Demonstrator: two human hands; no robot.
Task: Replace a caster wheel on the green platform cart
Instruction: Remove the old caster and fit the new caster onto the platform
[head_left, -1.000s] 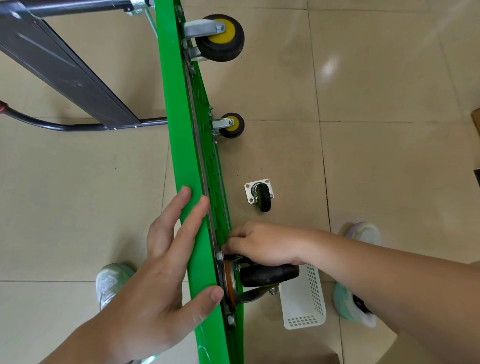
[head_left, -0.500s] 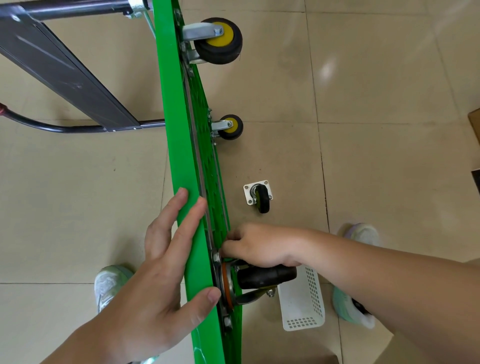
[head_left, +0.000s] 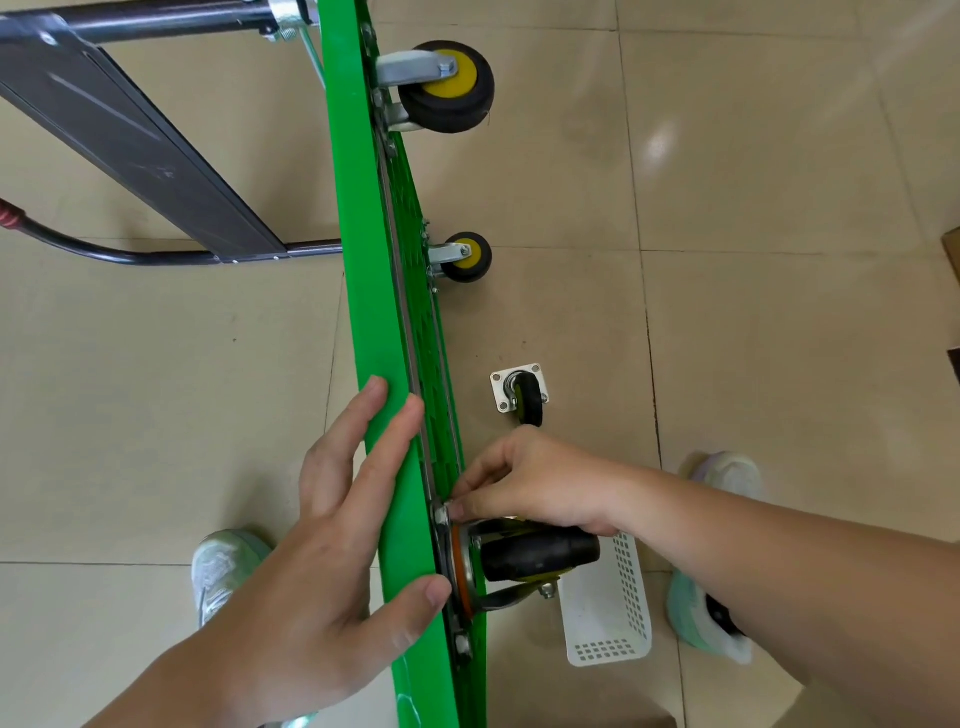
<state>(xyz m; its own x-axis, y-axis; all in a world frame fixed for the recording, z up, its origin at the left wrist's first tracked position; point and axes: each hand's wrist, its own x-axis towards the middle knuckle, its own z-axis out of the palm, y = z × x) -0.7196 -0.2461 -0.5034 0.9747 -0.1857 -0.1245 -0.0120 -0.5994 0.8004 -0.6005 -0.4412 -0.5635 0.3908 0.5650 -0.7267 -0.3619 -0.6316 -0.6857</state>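
The green platform cart (head_left: 363, 291) stands on its side edge, underside facing right. My left hand (head_left: 332, 525) lies flat against its top edge, fingers straight, thumb on the rim beside the near caster's plate. A black caster wheel (head_left: 540, 558) with a metal fork and orange ring sits against the underside. My right hand (head_left: 524, 480) pinches a small fastener (head_left: 451, 512) at the upper corner of that caster's mounting plate. A small loose caster (head_left: 522, 397) with a square white plate lies on the floor just beyond my right hand.
Two yellow-hubbed casters (head_left: 449, 88) (head_left: 465, 257) stay mounted farther along the underside. The folded dark handle (head_left: 140, 135) extends left. A white perforated basket (head_left: 608, 608) sits on the tiled floor below the near caster. My shoes (head_left: 226, 566) (head_left: 714, 551) flank the cart.
My right hand's fingers have shifted slightly at the plate's upper corner. The left hand and the cart hold the same position.
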